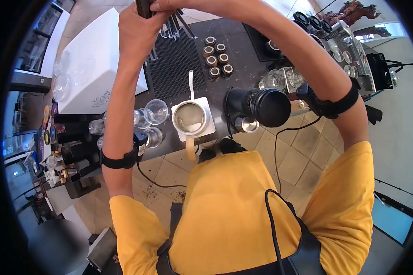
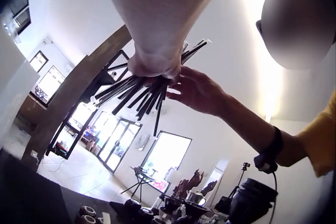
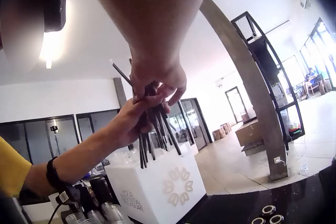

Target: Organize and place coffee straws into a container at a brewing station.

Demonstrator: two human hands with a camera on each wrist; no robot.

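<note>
Where both arms reach to the far side of the worktop [image 1: 243, 32], the left hand [image 1: 137, 27] has its fingers wrapped round a bundle of black straws [image 2: 142, 95], raised above the surface near a white box [image 1: 96, 50]. The right hand [image 2: 197, 90] meets the bundle from the right, its fingers [image 3: 170, 85] pinching among the straw tips. The straws look light, thin and smooth; they fan out below the grip, so a loose hold would likely let single ones slip. A grip round the middle of the bundle seems safest, and hard squeezing may kink them. Nearer the person, a white pitcher [image 1: 190, 118] stands beside clear glasses [image 1: 156, 111] on its left and a black grinder [image 1: 261, 106] on its right. Small dark jars [image 1: 217, 57] sit beyond it, beneath the raised arms, where a dropped straw could land among them.
</note>
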